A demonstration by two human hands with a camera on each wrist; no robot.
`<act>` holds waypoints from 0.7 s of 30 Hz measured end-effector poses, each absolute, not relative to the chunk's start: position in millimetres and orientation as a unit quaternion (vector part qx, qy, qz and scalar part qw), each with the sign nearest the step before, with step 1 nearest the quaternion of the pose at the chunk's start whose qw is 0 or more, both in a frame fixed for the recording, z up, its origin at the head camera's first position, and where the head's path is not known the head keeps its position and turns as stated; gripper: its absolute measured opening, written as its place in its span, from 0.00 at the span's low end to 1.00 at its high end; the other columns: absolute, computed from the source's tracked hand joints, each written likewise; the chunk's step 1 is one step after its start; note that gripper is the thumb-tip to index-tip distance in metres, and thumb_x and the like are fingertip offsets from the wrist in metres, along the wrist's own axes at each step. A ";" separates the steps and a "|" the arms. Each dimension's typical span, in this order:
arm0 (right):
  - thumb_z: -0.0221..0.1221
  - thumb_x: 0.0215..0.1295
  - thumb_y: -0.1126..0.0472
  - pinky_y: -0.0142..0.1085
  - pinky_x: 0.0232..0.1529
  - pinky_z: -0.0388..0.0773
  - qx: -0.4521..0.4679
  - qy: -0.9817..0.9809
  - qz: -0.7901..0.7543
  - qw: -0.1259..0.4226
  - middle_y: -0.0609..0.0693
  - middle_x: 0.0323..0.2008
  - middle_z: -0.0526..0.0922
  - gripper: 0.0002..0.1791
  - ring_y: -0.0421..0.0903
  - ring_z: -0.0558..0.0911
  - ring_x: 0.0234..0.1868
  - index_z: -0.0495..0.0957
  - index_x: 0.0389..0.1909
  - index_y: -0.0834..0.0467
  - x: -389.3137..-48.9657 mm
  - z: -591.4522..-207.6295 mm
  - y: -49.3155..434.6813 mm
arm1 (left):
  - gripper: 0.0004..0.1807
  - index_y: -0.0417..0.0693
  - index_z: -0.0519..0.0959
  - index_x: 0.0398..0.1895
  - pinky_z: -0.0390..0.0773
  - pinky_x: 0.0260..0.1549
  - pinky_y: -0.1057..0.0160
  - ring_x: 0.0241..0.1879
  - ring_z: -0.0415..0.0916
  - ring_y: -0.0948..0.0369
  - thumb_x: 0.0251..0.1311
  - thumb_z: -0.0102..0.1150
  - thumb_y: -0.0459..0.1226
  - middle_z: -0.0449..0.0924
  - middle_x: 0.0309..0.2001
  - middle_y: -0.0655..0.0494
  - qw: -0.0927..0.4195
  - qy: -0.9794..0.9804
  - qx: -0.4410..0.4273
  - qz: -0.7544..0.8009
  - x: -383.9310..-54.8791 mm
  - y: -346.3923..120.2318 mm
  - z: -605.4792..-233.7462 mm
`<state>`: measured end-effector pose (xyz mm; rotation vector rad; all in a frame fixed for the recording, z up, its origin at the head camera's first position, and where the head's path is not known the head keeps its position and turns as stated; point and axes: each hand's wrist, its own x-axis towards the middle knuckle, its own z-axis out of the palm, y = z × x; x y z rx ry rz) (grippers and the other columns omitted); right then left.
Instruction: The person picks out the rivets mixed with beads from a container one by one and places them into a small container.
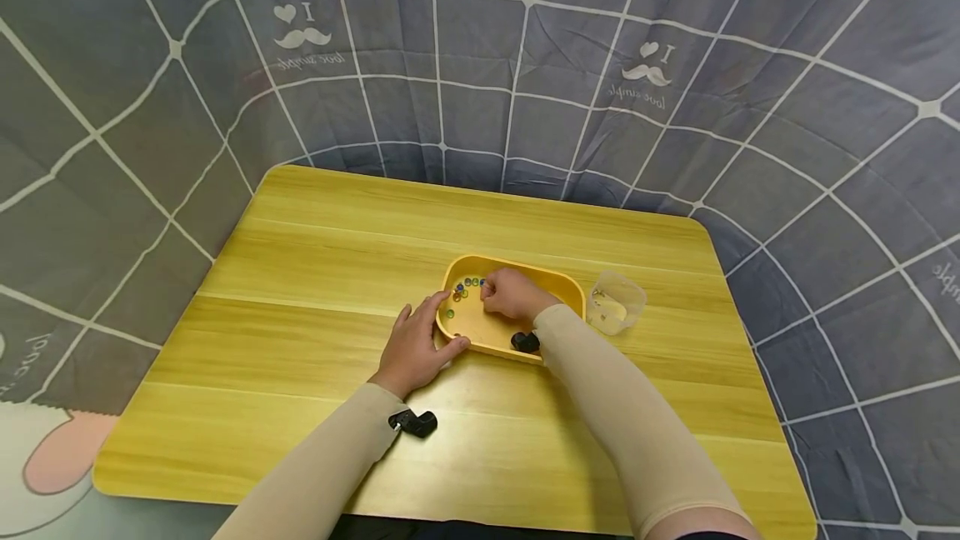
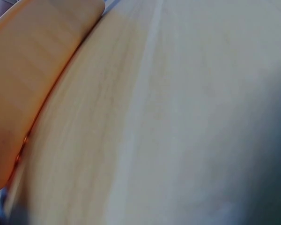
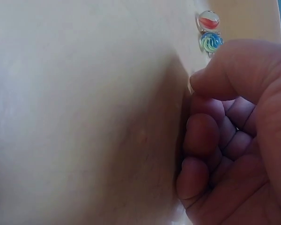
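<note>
I watched by remote feed as a person's right hand [image 1: 513, 294] worked inside a yellow tray [image 1: 480, 325] on the worktop [image 1: 300, 273], fingers curled in and thumb close to the forefinger; I could not tell whether they pinched a marble. Glass marbles [image 1: 458, 297] lay mostly in the tray's far left corner, two near the right thumb. The left hand [image 1: 412, 348] rested against the tray's left end, fingers and thumb spread. A clear box [image 1: 636, 300] stood just right of the tray.
</note>
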<state>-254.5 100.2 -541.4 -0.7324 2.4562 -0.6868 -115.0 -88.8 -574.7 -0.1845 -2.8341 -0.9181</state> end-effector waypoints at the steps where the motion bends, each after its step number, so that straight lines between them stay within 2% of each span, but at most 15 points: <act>1: 0.57 0.54 0.61 0.29 0.23 0.68 -0.270 0.897 -0.252 0.242 0.46 0.24 0.78 0.02 0.42 0.73 0.23 0.79 0.27 0.52 -254.1 -540.9 100.5 | 0.44 0.70 0.48 0.70 0.46 0.69 0.47 0.67 0.58 0.59 0.52 0.55 0.63 0.63 0.66 0.60 0.078 -0.947 -0.062 -0.306 -115.0 -88.6 -574.7; 11: 0.56 0.64 0.56 0.29 0.27 0.69 -0.292 0.891 -0.255 0.236 0.44 0.24 0.78 0.07 0.40 0.72 0.23 0.81 0.30 0.50 -253.1 -539.9 106.0 | 0.45 0.66 0.50 0.71 0.46 0.69 0.46 0.66 0.60 0.62 0.51 0.54 0.64 0.63 0.66 0.62 0.077 -0.946 -0.059 -0.310 -112.2 -86.8 -575.7; 21: 0.56 0.65 0.55 0.29 0.29 0.71 -0.278 0.898 -0.255 0.228 0.43 0.28 0.79 0.06 0.41 0.74 0.27 0.81 0.32 0.48 -249.7 -538.2 109.9 | 0.44 0.69 0.48 0.71 0.45 0.69 0.46 0.66 0.60 0.61 0.52 0.55 0.62 0.63 0.66 0.62 0.078 -0.945 -0.061 -0.312 -108.8 -86.5 -578.2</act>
